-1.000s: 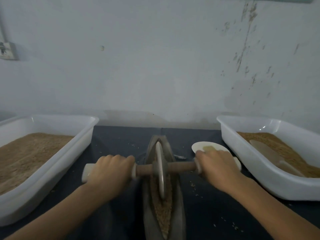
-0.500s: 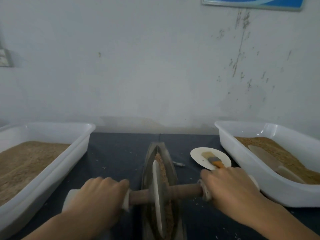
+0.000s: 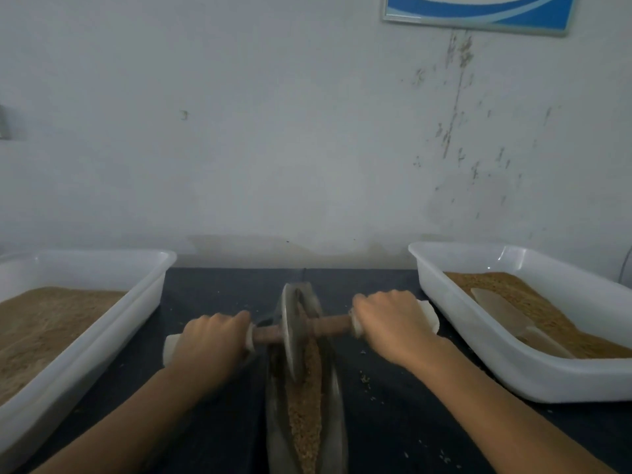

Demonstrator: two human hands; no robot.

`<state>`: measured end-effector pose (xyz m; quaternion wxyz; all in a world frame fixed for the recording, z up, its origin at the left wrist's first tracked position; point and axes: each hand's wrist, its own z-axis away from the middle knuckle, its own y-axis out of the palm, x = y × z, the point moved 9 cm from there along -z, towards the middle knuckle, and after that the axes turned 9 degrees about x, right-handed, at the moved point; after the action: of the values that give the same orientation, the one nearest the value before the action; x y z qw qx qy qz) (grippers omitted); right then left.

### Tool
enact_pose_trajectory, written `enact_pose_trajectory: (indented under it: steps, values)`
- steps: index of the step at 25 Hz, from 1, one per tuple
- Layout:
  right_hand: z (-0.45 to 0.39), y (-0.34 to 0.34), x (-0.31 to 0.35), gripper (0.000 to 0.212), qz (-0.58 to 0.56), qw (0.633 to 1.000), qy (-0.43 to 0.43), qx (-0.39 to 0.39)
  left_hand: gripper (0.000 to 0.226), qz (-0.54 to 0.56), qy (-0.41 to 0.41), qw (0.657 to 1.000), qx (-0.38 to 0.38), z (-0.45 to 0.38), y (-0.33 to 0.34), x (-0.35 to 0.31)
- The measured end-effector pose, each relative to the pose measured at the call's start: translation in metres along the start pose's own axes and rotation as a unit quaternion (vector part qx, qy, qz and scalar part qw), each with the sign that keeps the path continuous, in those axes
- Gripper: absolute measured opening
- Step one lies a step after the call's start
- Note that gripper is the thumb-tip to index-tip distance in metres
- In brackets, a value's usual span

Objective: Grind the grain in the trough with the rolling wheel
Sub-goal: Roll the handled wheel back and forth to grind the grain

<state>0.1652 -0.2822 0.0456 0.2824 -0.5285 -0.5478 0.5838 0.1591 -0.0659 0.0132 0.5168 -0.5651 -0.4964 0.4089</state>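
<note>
The left hand [image 3: 208, 340] and right hand [image 3: 390, 325] are each gripping, fingers curled, one end of the axle [image 3: 328, 325]. The rolling wheel [image 3: 289, 331] is standing in the trough [image 3: 337, 388] on the counter [image 3: 393, 422], toward its far end, over grain [image 3: 304, 415] (likely heavy, rigid; hold both ends evenly).

A pale wall [image 3: 273, 131] rises behind the dark table [image 3: 219, 295], its paint scuffed and flaking toward the right. A blue framed picture [image 3: 478, 12] hangs at the top.

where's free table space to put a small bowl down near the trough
Bare dark table lies between the left tub and the trough, beyond the left hand. Right of the trough, before the right tub, is open but grain-strewn. The axle line is crowded.
</note>
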Motion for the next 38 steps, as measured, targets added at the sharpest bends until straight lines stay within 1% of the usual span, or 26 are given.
enact_pose_trajectory:
  steps: [3, 5, 6, 7, 8, 11, 14, 16, 18, 20, 22, 24, 26, 28, 30, 32, 34, 36, 38]
  values:
    - [0.056, 0.017, 0.004, 0.019, -0.072, 0.994, -0.045, 0.064, 0.024, -0.053, 0.018, 0.998, -0.001, 0.048, -0.002, -0.008]
    - [0.068, 0.026, 0.004, 0.022, -0.077, 0.99, -0.063, 0.1, 0.024, -0.083, 0.021, 0.996, 0.026, 0.059, 0.001, -0.009]
    - [0.064, 0.025, 0.004, 0.024, -0.07, 0.991, -0.057, 0.097, 0.025, -0.08, 0.019, 0.995, 0.049, 0.057, 0.002, -0.009]
    - [0.055, 0.023, 0.003, 0.026, -0.062, 0.994, -0.04, 0.081, 0.026, -0.071, 0.01, 0.996, 0.056, 0.049, 0.001, -0.007]
    - [0.041, 0.02, 0.001, 0.026, -0.051, 0.997, -0.021, 0.058, 0.026, -0.067, 0.002, 0.997, 0.041, 0.036, -0.002, -0.007]
    - [-0.007, 0.011, -0.002, 0.022, -0.002, 1.0, 0.021, -0.006, 0.021, -0.065, -0.019, 0.997, -0.032, -0.007, -0.016, -0.005]
    - [-0.026, 0.01, -0.006, 0.019, 0.0, 0.999, 0.038, -0.015, 0.018, -0.062, -0.031, 0.997, -0.04, -0.026, -0.016, -0.005]
    - [-0.004, 0.014, -0.003, 0.019, -0.021, 1.0, 0.018, 0.01, 0.019, -0.063, -0.004, 0.998, -0.02, -0.007, -0.012, -0.008]
    - [0.033, 0.022, 0.002, 0.021, -0.046, 0.998, -0.026, 0.03, 0.023, -0.066, 0.025, 0.997, -0.006, 0.025, -0.005, -0.01]
    - [0.064, 0.027, 0.005, 0.025, -0.06, 0.994, -0.059, 0.072, 0.026, -0.088, 0.044, 0.995, 0.003, 0.055, -0.001, -0.012]
    - [0.068, 0.03, 0.004, 0.024, -0.066, 0.99, -0.074, 0.099, 0.028, -0.103, 0.05, 0.993, 0.01, 0.062, 0.0, -0.01]
    - [0.048, 0.028, 0.006, 0.022, -0.08, 0.992, -0.055, 0.075, 0.027, -0.085, 0.036, 0.996, -0.003, 0.044, -0.006, -0.011]
    - [0.014, 0.022, 0.002, 0.018, -0.055, 0.998, -0.007, 0.021, 0.023, -0.084, 0.015, 0.995, -0.047, 0.012, -0.017, -0.012]
    - [-0.016, 0.017, -0.001, 0.017, -0.034, 0.999, 0.022, -0.028, 0.024, -0.076, -0.011, 0.994, -0.077, -0.014, -0.023, -0.012]
    - [-0.026, 0.019, -0.004, 0.015, -0.033, 0.998, 0.036, -0.034, 0.023, -0.079, -0.024, 0.992, -0.093, -0.023, -0.023, -0.013]
    - [-0.008, 0.02, -0.001, 0.017, -0.041, 0.999, 0.027, 0.0, 0.023, -0.084, -0.015, 0.994, -0.061, -0.01, -0.015, -0.012]
    - [0.027, 0.02, 0.008, 0.019, -0.045, 0.998, -0.015, 0.03, 0.024, -0.058, 0.012, 0.998, -0.014, 0.016, -0.007, -0.013]
    - [0.06, 0.015, 0.015, 0.018, -0.047, 0.995, -0.057, 0.069, 0.021, -0.008, 0.034, 0.998, 0.051, 0.042, -0.002, -0.013]
    - [0.073, 0.014, 0.017, 0.017, -0.039, 0.99, -0.086, 0.107, 0.016, 0.005, 0.032, 0.991, 0.128, 0.057, 0.003, -0.009]
